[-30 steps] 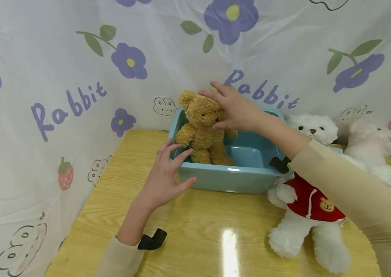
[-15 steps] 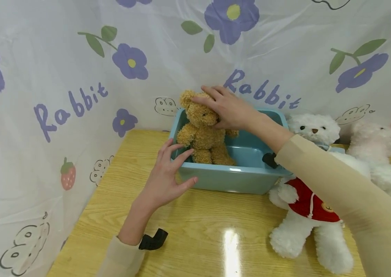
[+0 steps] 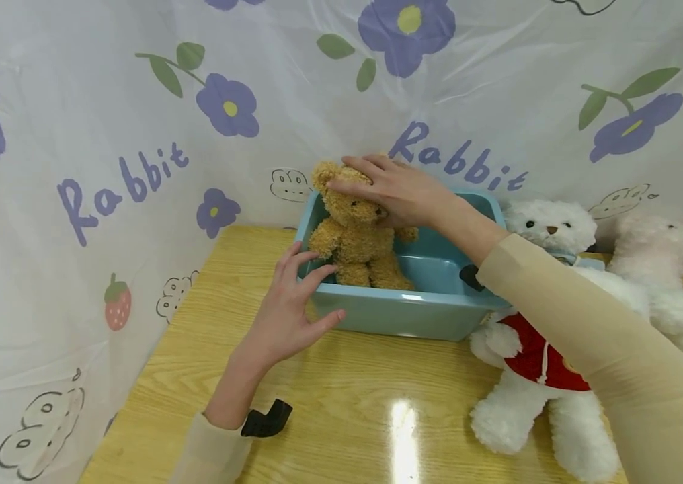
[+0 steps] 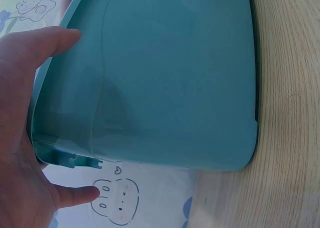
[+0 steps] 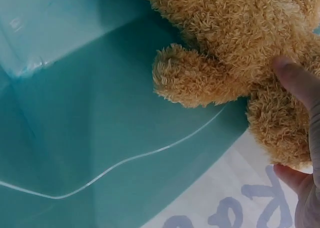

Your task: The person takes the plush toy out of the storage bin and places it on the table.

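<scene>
A curly brown teddy bear (image 3: 356, 249) sits upright at the left end of a blue-green plastic bin (image 3: 402, 312). My right hand (image 3: 405, 191) holds the bear's head from its right side, with fingers across the top and forehead. In the right wrist view the thumb (image 5: 295, 80) presses into the fur near the neck, beside the bear's body (image 5: 225, 32). My left hand (image 3: 284, 312) rests at the bin's front left corner, fingers spread at the rim and thumb out in front. The left wrist view shows the bin's outer wall (image 4: 175, 77) beside that hand.
Right of the bin lies a white plush bear in a red top (image 3: 541, 356), partly under my right sleeve. Behind it are another white plush bear (image 3: 550, 225) and a pale pink-and-white plush (image 3: 656, 259). A printed cloth (image 3: 293, 107) hangs behind the wooden table (image 3: 329, 403).
My right hand has moved left and closed in from beside the bear's face onto its head. The bear's head has tipped slightly. My left hand has stayed at the bin's corner.
</scene>
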{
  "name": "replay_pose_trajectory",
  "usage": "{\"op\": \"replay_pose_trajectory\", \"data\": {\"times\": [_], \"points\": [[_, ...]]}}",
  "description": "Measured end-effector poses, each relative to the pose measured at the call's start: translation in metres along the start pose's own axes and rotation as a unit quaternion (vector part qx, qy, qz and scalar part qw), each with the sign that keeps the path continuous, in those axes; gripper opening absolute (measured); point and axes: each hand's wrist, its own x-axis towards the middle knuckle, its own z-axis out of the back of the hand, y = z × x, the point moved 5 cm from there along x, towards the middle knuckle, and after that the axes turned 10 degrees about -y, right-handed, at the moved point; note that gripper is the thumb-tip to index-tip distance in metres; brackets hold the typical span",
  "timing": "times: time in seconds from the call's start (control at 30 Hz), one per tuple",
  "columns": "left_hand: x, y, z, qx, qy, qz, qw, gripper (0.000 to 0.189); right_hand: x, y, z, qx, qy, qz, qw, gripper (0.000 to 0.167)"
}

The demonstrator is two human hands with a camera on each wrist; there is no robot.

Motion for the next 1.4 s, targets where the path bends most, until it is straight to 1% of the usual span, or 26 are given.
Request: {"op": "replay_pose_trajectory", "data": {"times": [0.2, 0.3, 0.43, 0.6, 0.73, 0.83, 0.97, 1.07, 1.2, 1.4], "points": [[0.001, -0.001, 0.0, 0.0, -0.003, -0.005, 1.0, 0.062, -0.001, 0.004, 0.0, -0.032, 0.009, -0.011, 0.9994, 0.09], [0.001, -0.001, 0.0, -0.002, -0.005, -0.006, 1.0, 0.063, -0.002, 0.005, 0.0, -0.043, 0.027, -0.018, 0.9986, 0.089], [0.001, -0.002, 0.0, -0.004, -0.008, -0.007, 0.9999, 0.063, -0.002, 0.006, 0.003, -0.041, 0.053, -0.026, 0.9974, 0.084], [0.001, -0.002, 0.0, -0.007, -0.009, -0.009, 0.9999, 0.062, -0.006, 0.002, 0.012, -0.05, 0.084, -0.036, 0.9945, 0.076], [0.002, -0.001, -0.001, -0.004, -0.01, -0.011, 0.9999, 0.062, -0.01, -0.001, 0.023, -0.07, 0.11, -0.044, 0.9905, 0.079], [0.002, -0.001, -0.001, -0.003, -0.008, -0.009, 0.9999, 0.062, -0.012, 0.001, 0.031, -0.08, 0.118, -0.04, 0.989, 0.08], [0.002, -0.001, 0.0, -0.007, -0.005, -0.002, 1.0, 0.062, -0.016, 0.006, 0.039, -0.088, 0.113, -0.022, 0.9895, 0.077], [0.002, 0.0, -0.001, -0.01, -0.004, 0.001, 0.9999, 0.063, -0.019, 0.009, 0.045, -0.094, 0.096, -0.005, 0.9909, 0.075], [0.001, -0.001, -0.001, -0.012, -0.004, 0.001, 0.9999, 0.066, -0.026, 0.011, 0.052, -0.104, 0.078, 0.013, 0.9915, 0.078], [0.002, -0.002, 0.0, -0.014, -0.007, -0.001, 0.9999, 0.068, -0.039, 0.009, 0.063, -0.122, 0.06, 0.025, 0.9904, 0.083]]}}
